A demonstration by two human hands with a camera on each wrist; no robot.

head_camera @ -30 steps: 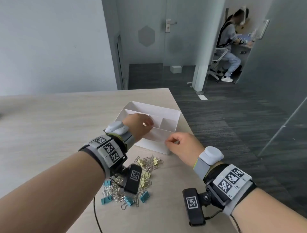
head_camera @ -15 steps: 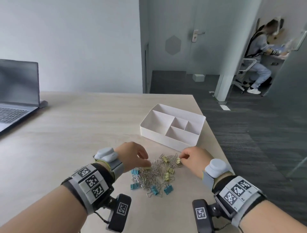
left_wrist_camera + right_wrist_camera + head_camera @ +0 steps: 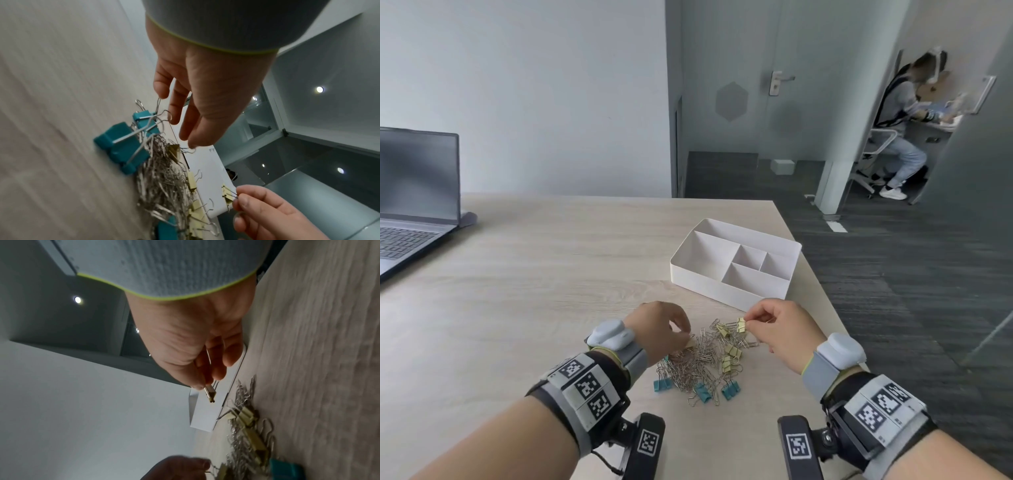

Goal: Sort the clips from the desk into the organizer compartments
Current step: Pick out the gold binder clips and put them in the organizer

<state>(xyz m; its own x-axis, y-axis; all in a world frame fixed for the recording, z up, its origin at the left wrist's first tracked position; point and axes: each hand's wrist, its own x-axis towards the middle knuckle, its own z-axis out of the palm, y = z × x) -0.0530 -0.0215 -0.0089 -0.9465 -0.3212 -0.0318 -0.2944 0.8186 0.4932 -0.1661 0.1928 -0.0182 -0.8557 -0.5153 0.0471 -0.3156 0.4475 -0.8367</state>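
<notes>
A heap of silver paper clips (image 3: 702, 359) mixed with teal binder clips (image 3: 702, 392) and yellow binder clips (image 3: 731, 351) lies on the desk in front of the white organizer (image 3: 722, 291). My right hand (image 3: 750, 320) pinches one yellow binder clip (image 3: 740, 324) by its wire handles, just above the heap's far right edge; the right wrist view shows this clip (image 3: 209, 392) hanging from the fingertips. At the heap's left side my left hand (image 3: 686, 337) pinches the wire handle of another yellow binder clip (image 3: 174, 151). The organizer's compartments that I can see hold nothing.
An open laptop (image 3: 414, 192) stands at the desk's far left. The desk's right edge (image 3: 822, 298) runs close behind the organizer and my right hand. A person sits at another desk (image 3: 900, 120) far back on the right.
A second ago both hands were at the organizer. They have come back to the heap, and each now pinches a yellow binder clip; the right one has lifted slightly.
</notes>
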